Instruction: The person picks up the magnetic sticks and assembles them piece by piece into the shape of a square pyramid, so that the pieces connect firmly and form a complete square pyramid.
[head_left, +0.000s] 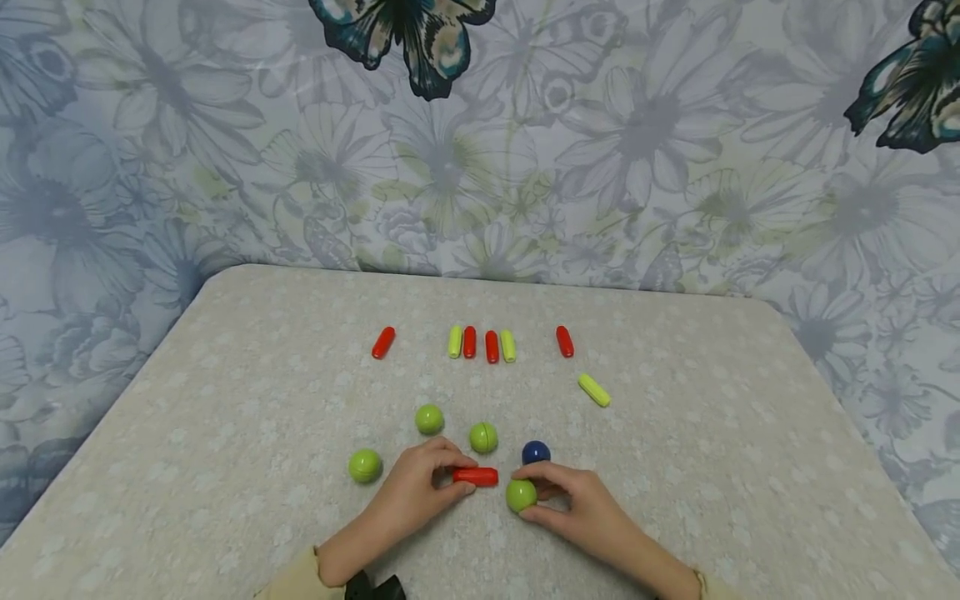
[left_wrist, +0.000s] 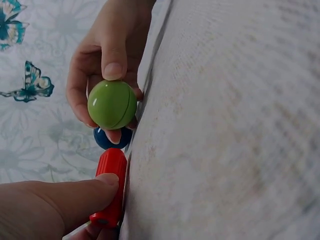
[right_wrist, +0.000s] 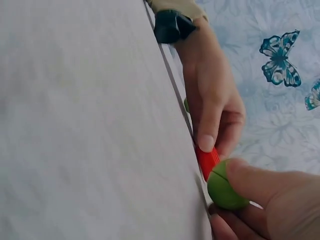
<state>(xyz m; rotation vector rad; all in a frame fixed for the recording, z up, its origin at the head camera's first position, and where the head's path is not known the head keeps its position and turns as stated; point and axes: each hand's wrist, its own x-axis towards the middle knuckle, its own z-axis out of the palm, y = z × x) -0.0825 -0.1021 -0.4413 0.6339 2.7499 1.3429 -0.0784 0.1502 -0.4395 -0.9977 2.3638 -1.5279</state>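
My left hand pinches a small red ribbed cylinder between thumb and fingers, lying sideways low at the table. Just to its right, my right hand grips a green ball with a thin groove round it, seen closely in the left wrist view. A gap separates the ball from the cylinder's end in the head view. Behind the right fingers sits a dark blue ball, partly covered. Another green ball rests just beyond the red cylinder.
Two more green balls lie left of the left hand and beyond it. Farther back, several red cylinders and yellow-green cylinders are spread across the patterned table. A flowered wall rises behind the table's far edge.
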